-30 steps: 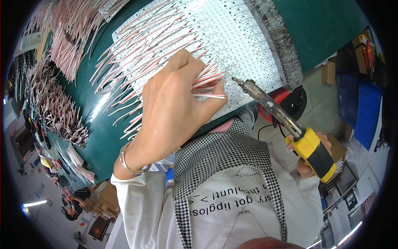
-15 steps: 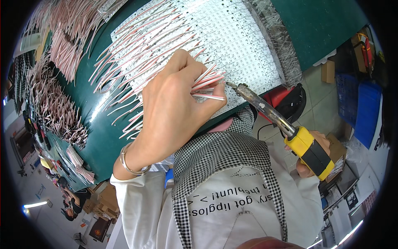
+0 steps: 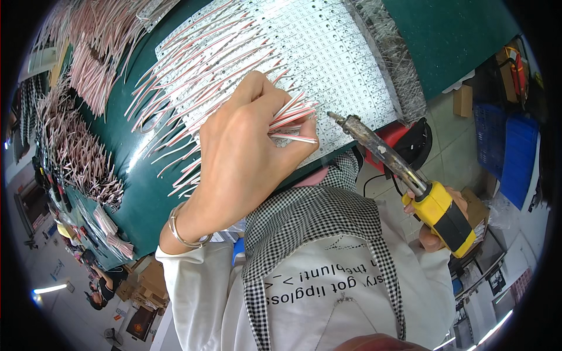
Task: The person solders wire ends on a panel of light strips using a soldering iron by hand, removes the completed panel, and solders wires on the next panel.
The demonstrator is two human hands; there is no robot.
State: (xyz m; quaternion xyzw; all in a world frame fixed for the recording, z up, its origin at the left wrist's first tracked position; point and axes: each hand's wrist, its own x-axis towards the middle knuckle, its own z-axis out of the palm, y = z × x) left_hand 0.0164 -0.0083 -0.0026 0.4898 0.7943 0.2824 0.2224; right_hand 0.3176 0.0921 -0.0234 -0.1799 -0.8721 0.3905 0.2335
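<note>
My left hand (image 3: 243, 140) is closed around a small bunch of red and white wires (image 3: 294, 114), their ends poking out past the fingertips over a white circuit board panel (image 3: 333, 64). Rows of similar wires (image 3: 193, 76) stick out across the panel's left part. In my right hand (image 3: 436, 219) is a yellow and black soldering iron (image 3: 442, 217). Its long metal barrel points up and left, and the tip sits over the panel's near edge, a little right of the wires and apart from them. My fingers partly hide the held bunch.
Heaps of cut wires (image 3: 82, 158) lie on the green table (image 3: 137, 169) at the left. Clear bubble-like wrap (image 3: 398, 64) runs along the panel's right side. Beyond the table edge are a red and black object (image 3: 404, 143) and blue crates (image 3: 512, 152). Another person (image 3: 105, 286) is far off at lower left.
The soldering iron has drawn back slightly to the right, its tip now farther from the wire ends. My left hand has hardly moved and keeps the bunch.
</note>
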